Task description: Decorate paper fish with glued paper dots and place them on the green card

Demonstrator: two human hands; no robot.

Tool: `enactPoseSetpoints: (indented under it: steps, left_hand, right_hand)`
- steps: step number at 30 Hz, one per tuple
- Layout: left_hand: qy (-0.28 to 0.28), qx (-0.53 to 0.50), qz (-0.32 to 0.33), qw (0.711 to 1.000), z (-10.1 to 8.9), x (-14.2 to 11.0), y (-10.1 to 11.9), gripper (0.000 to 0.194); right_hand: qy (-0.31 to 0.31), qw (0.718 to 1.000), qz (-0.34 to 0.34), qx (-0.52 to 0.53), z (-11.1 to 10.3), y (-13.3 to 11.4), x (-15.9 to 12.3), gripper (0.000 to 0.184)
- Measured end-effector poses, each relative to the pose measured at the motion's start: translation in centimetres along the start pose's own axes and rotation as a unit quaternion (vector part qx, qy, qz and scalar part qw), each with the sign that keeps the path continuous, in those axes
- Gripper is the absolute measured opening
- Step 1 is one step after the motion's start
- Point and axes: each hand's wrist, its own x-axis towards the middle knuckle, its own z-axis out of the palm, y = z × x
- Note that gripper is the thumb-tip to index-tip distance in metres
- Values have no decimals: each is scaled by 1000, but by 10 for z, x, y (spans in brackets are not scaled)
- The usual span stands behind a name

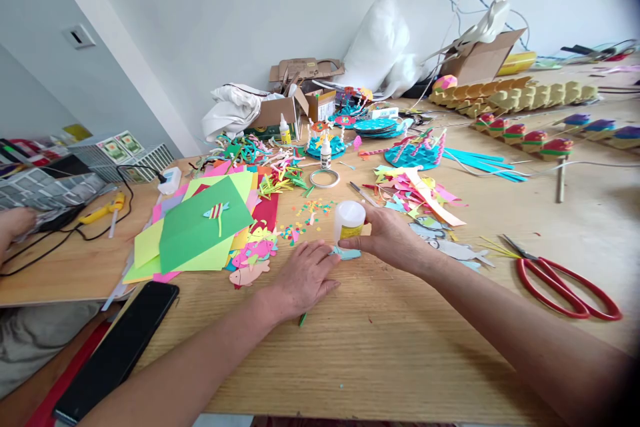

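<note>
My right hand is wrapped round a translucent white glue bottle with a yellow label, its wide end up. Under the bottle lies a small light-blue paper piece, and the bottle's tip is hidden. My left hand rests palm down on the table, fingers stretched out, with the fingertips at the left edge of the blue piece. A dark green sliver pokes out below this hand. Pink and yellow paper fish lie to its left. Grey-blue paper fish lie beyond my right wrist.
Red-handled scissors lie at right. A green sheet bearing a striped fish tops the coloured paper, near a black phone. A tape roll and glue bottle stand behind. Another person's hand is far left.
</note>
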Motion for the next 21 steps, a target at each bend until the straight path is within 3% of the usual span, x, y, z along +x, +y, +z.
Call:
enactPoseSetpoints:
  steps: [21]
  left_hand:
    - [-4, 3, -11, 1000, 0, 1, 1, 36]
  right_hand:
    - [-5, 1000, 11, 1, 0, -6, -1, 34]
